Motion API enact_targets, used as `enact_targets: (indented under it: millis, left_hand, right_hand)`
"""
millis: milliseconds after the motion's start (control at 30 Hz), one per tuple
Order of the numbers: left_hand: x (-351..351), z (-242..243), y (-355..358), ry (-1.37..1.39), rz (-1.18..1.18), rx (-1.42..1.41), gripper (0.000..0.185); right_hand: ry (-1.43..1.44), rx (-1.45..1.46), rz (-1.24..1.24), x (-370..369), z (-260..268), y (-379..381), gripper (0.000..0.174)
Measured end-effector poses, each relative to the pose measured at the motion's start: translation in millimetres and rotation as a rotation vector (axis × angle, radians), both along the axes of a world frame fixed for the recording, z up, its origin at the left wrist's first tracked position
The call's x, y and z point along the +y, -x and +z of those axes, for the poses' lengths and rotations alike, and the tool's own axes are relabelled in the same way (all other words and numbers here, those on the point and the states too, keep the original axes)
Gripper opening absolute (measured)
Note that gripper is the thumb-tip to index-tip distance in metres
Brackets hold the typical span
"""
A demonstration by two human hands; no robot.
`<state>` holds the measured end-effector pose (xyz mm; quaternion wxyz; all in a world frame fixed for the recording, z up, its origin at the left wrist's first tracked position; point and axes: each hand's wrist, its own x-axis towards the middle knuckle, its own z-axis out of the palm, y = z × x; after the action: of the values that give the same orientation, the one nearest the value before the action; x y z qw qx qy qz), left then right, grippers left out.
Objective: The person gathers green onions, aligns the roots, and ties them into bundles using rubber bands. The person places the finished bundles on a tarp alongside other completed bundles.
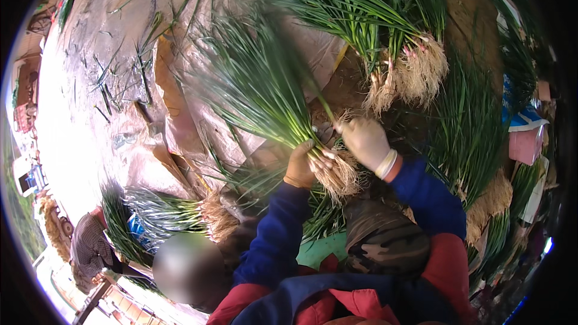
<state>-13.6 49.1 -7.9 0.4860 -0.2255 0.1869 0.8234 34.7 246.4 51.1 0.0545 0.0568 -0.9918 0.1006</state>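
A thick bunch of green onions [280,112] is gripped near its white stem bases by my gloved left hand [300,164]. Its long leaves fan out up and to the left, blurred at the tips. Pale stringy roots [335,176] hang from the lower right of the bunch. My right hand [365,142], in a pale glove with a band at the wrist, is closed on a single green onion stalk [328,110] just right of the bunch. That stalk's upper leaves are smeared by motion. The right fingers are near the roots; their exact contact is hidden.
Rooted bunches of green onions [406,58] lie ahead, with more onions [469,130] at right and a bunch [180,212] at lower left. Creased sheeting [230,112] covers the ground, strewn with leaf scraps. Another person [92,243] bends at far left. A blurred round shape [189,268] is nearby.
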Motion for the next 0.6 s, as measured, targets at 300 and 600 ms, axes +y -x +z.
enact_targets:
  millis: [300, 600]
  left_hand:
    - [17, 2, -11, 0.077, -0.027, 0.018, 0.033]
    - [34, 24, -27, 0.187, 0.077, 0.119, 0.042]
  right_hand:
    - [1.011, -0.232, -0.353, 37, -77, 3, 0.033]
    - [2.148, -0.577, -0.507, 4, -18, -1, 0.026]
